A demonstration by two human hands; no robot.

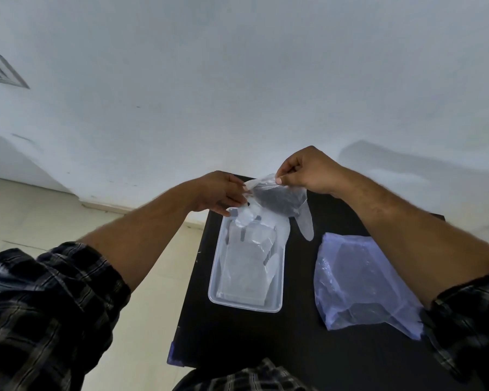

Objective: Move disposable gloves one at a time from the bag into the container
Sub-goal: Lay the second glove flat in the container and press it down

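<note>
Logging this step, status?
Left hand and right hand both pinch one glove above container. Bag right of it. Path clear.

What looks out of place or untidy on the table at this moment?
Little stands out. The glove held by both hands hangs partly beyond the container, one finger dangling over the table outside the right rim. The bag lies crumpled but unspilled.

The person wears a dark plaid shirt with pale check lines, its 2 sleeves point(48, 300) rolled above bare forearms.
</note>
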